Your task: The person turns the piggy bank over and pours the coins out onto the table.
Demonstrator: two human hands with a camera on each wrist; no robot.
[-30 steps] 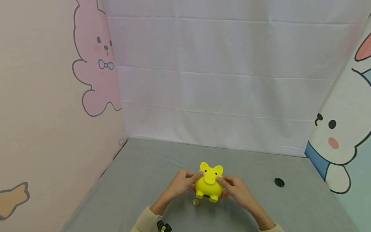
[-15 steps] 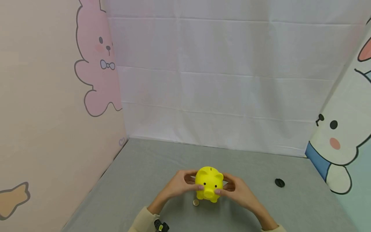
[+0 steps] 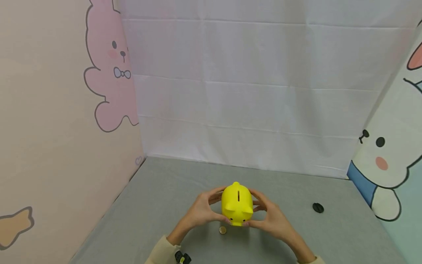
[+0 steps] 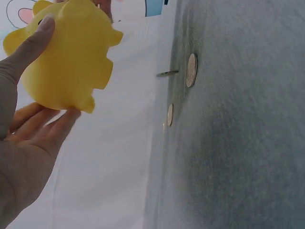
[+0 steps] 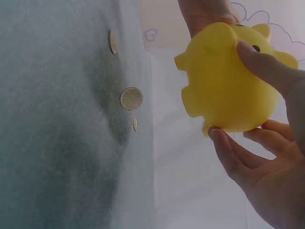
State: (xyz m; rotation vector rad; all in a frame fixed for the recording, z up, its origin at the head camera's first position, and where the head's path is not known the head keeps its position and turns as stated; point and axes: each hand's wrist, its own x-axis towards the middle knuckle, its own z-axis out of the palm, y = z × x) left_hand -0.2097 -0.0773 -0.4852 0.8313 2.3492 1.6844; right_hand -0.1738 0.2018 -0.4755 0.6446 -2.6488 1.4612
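Observation:
A yellow piggy bank (image 3: 237, 205) is held above the table between both hands, its back with the coin slot facing the head camera. My left hand (image 3: 202, 211) grips its left side, thumb (image 4: 35, 43) on the front and fingers behind. On the other side my right hand (image 3: 271, 216) holds it likewise, with its thumb (image 5: 267, 64) near the snout. A coin (image 3: 222, 230) lies beneath the pig. Two more coins appear in the wrist views; one coin (image 5: 131, 98) stands edge-up or is in the air, I cannot tell which.
A small black round piece (image 3: 318, 208) lies on the grey table (image 3: 171, 179) to the right. White cloth (image 3: 247, 91) hangs behind the table, and walls with cartoon animals flank it.
The piggy bank has tipped forward in both hands: its face and underside showed earlier, and now its slotted back shows. Both hands have turned with it.

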